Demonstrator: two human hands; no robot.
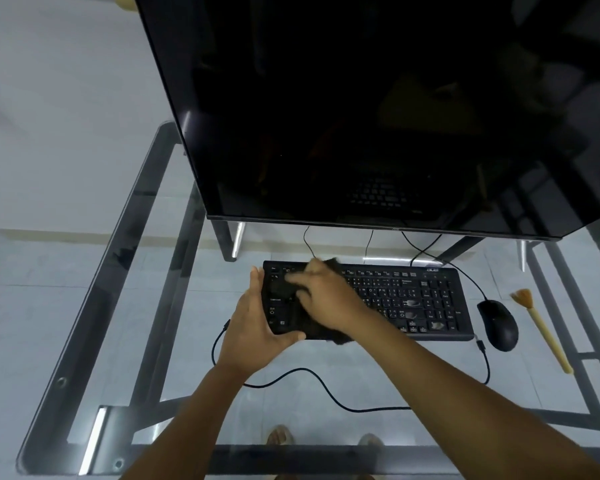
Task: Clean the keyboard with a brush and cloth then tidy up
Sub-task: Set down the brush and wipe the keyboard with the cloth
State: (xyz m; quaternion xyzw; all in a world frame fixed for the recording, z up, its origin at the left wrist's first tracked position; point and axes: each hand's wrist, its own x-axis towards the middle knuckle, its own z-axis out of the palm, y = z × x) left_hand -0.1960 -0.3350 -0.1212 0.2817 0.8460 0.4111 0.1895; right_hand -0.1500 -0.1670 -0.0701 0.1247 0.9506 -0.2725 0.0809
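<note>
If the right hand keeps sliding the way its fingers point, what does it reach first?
The right hand, pressing the dark cloth, points toward the keyboard's upper-left corner. Beyond that edge comes bare glass desk, then probably the monitor's left stand leg; depth is unclear.

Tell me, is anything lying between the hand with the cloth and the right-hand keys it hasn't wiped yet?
Nothing visible blocks it. The right hand presses the dark cloth on the keyboard at its left end, steadied by the left hand. The keys to the right lie bare. The mouse and brush sit off the keyboard's right end.
</note>
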